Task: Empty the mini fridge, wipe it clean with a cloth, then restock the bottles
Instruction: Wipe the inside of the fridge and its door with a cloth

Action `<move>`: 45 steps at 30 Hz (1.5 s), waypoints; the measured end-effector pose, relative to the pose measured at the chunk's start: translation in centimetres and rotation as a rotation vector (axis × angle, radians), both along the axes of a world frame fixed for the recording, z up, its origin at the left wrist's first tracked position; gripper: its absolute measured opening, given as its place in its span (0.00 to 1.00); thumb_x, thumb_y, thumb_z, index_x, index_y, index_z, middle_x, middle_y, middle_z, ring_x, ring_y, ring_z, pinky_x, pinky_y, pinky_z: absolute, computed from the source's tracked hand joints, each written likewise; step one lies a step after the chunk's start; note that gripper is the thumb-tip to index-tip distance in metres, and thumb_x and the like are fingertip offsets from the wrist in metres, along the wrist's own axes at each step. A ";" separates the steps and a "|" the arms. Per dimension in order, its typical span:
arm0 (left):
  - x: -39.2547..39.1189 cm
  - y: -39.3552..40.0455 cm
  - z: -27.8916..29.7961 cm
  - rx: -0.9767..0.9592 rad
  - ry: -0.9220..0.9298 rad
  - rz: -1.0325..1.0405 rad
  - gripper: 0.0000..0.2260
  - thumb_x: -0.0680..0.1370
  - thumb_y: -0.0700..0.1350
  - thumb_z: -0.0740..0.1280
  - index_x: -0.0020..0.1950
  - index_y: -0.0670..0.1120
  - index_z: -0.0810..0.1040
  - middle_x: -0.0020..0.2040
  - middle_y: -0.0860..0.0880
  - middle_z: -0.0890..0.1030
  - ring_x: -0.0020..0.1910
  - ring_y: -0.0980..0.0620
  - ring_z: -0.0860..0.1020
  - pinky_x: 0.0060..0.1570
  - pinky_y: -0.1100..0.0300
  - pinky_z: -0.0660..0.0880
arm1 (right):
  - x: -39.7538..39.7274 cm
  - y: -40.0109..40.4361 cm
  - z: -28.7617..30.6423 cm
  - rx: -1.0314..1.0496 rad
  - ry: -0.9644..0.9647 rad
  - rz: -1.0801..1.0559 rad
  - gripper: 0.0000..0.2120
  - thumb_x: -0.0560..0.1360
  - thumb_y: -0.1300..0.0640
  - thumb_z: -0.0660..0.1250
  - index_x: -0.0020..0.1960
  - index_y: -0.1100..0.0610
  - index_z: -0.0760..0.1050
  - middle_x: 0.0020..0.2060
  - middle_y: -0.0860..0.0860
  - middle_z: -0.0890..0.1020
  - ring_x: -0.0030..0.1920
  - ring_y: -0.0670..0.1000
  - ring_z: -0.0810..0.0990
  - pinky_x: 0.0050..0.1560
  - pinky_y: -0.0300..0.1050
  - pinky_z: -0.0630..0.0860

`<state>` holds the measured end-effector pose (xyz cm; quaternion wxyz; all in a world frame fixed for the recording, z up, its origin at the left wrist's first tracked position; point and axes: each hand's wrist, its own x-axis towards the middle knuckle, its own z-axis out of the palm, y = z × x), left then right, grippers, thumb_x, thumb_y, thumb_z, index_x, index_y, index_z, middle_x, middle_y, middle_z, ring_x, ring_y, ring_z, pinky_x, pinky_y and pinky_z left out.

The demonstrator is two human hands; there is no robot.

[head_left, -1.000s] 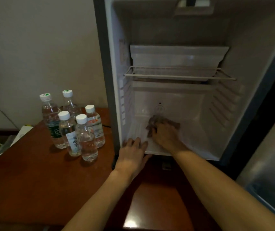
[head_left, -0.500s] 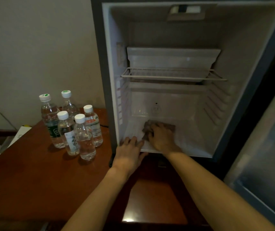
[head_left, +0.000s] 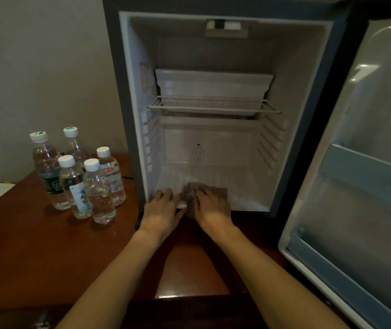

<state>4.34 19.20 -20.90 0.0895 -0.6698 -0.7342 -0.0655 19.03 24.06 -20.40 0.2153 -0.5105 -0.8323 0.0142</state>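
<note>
Right hand [head_left: 211, 205] lies flat on the cloth [head_left: 216, 189], which stretches left-right along the fridge floor's [head_left: 242, 186] front edge; left hand [head_left: 163, 206] rests open beside it.

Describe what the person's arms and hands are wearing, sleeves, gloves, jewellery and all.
Both forearms are bare as far as the bottom edge of the picture, with no sleeve in view. The left hand and the right hand are bare too: no gloves, and no ring, watch or bracelet shows in this dim light.
</note>
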 end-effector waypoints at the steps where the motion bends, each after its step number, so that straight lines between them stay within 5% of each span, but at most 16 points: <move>1: 0.0 0.0 -0.1 0.008 -0.003 -0.001 0.22 0.82 0.59 0.60 0.75 0.55 0.67 0.65 0.48 0.71 0.65 0.45 0.70 0.49 0.50 0.76 | -0.3 0.8 0.5 -0.035 -0.016 -0.008 0.17 0.82 0.50 0.57 0.65 0.55 0.76 0.64 0.56 0.77 0.62 0.60 0.76 0.62 0.50 0.71; 10: -0.3 0.2 -0.4 0.031 -0.001 0.000 0.24 0.83 0.62 0.55 0.77 0.55 0.61 0.69 0.50 0.67 0.68 0.46 0.66 0.53 0.51 0.74 | -2.9 9.3 2.0 -0.057 0.059 0.031 0.18 0.77 0.46 0.64 0.63 0.52 0.78 0.63 0.53 0.79 0.58 0.56 0.79 0.59 0.44 0.74; 15: -0.4 0.4 0.0 0.008 0.002 -0.009 0.24 0.84 0.62 0.55 0.78 0.54 0.61 0.70 0.49 0.66 0.69 0.45 0.65 0.61 0.48 0.71 | -3.3 10.7 2.5 -0.121 0.128 0.064 0.14 0.78 0.55 0.68 0.63 0.56 0.78 0.61 0.52 0.81 0.56 0.50 0.79 0.43 0.20 0.60; 18: -0.4 0.5 0.0 0.009 -0.003 -0.010 0.25 0.83 0.62 0.55 0.78 0.55 0.61 0.70 0.50 0.66 0.69 0.45 0.65 0.61 0.49 0.71 | -2.7 9.5 2.0 -0.051 0.110 0.065 0.13 0.77 0.51 0.66 0.58 0.55 0.80 0.60 0.54 0.81 0.57 0.54 0.79 0.53 0.36 0.70; 21: -0.4 0.6 -0.1 0.004 -0.005 -0.014 0.25 0.83 0.62 0.55 0.78 0.55 0.61 0.70 0.50 0.67 0.70 0.46 0.65 0.61 0.49 0.72 | -1.8 7.3 1.3 -0.029 0.084 0.056 0.20 0.79 0.47 0.56 0.61 0.56 0.79 0.62 0.56 0.79 0.60 0.57 0.77 0.58 0.45 0.70; 26: -0.2 0.6 -0.3 0.034 -0.052 -0.030 0.23 0.83 0.61 0.58 0.77 0.55 0.64 0.68 0.49 0.69 0.68 0.45 0.67 0.58 0.50 0.74 | -0.6 2.5 1.0 -0.029 0.004 0.041 0.17 0.82 0.50 0.55 0.64 0.56 0.76 0.65 0.57 0.76 0.62 0.59 0.75 0.59 0.47 0.71; 31: -0.5 0.2 -0.9 0.075 -0.095 -0.035 0.19 0.77 0.55 0.69 0.67 0.53 0.76 0.59 0.48 0.76 0.60 0.43 0.75 0.45 0.48 0.79 | 1.0 -1.6 -1.0 0.117 0.037 0.036 0.07 0.71 0.51 0.66 0.40 0.53 0.81 0.40 0.53 0.82 0.38 0.57 0.81 0.42 0.47 0.79; 37: -0.7 0.7 -1.5 0.120 -0.033 -0.056 0.23 0.64 0.54 0.81 0.57 0.53 0.82 0.47 0.49 0.78 0.44 0.44 0.80 0.28 0.53 0.77 | 1.2 -1.6 -0.7 0.115 0.059 0.011 0.09 0.63 0.51 0.79 0.38 0.50 0.80 0.38 0.50 0.82 0.38 0.52 0.82 0.39 0.42 0.80; 40: -0.7 0.8 -1.6 0.097 -0.042 -0.026 0.22 0.68 0.56 0.79 0.60 0.53 0.82 0.49 0.50 0.78 0.47 0.45 0.80 0.31 0.53 0.78 | 0.2 0.4 -0.2 0.070 0.056 0.034 0.08 0.76 0.52 0.68 0.50 0.53 0.82 0.51 0.55 0.83 0.52 0.58 0.82 0.55 0.48 0.78; 42: -0.6 0.6 -1.3 0.059 -0.070 -0.044 0.21 0.73 0.58 0.74 0.64 0.54 0.79 0.53 0.50 0.78 0.52 0.45 0.78 0.37 0.52 0.79 | -0.3 1.9 0.1 -0.012 0.000 0.016 0.18 0.82 0.50 0.54 0.63 0.55 0.76 0.65 0.57 0.76 0.66 0.60 0.73 0.70 0.53 0.64; 45: -0.7 0.6 -1.4 0.064 -0.051 -0.062 0.21 0.73 0.61 0.73 0.63 0.54 0.79 0.53 0.51 0.77 0.52 0.47 0.78 0.37 0.52 0.79 | -1.0 3.9 0.4 0.017 0.033 0.008 0.27 0.76 0.45 0.47 0.60 0.56 0.79 0.61 0.57 0.78 0.62 0.61 0.75 0.68 0.55 0.68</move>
